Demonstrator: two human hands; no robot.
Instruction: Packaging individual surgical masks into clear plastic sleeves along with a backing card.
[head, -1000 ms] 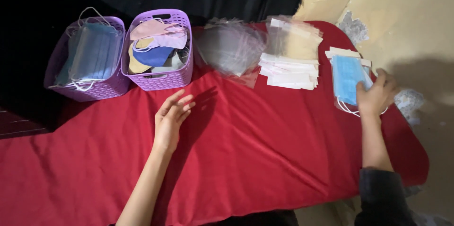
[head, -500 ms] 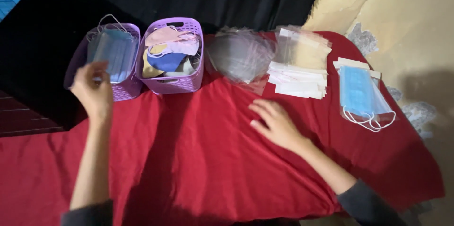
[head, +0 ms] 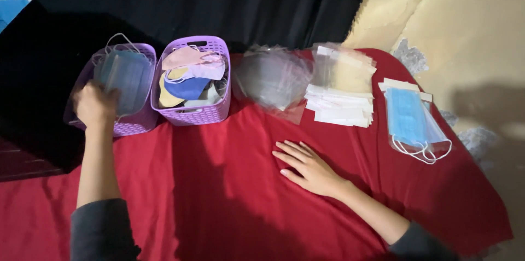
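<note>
My left hand (head: 94, 105) reaches into the left purple basket (head: 136, 123) and rests on the stack of blue surgical masks (head: 124, 74) inside it. Its fingers are curled and blurred, so a grip is unclear. My right hand (head: 309, 165) lies flat on the red cloth (head: 219, 195), palm down with fingers spread, holding nothing. A second purple basket (head: 198, 114) beside the first holds pink, blue and yellow cloth masks (head: 188, 72).
Along the back of the cloth lie a heap of clear plastic bags (head: 270, 78), a stack of white and clear packets (head: 342, 94) and, far right, blue surgical masks (head: 407, 119) with white ear loops. A black curtain hangs behind; a beige wall stands right.
My left hand has gone from the middle of the cloth to the left basket. My right hand left the blue masks at the right and came to rest flat at the centre.
</note>
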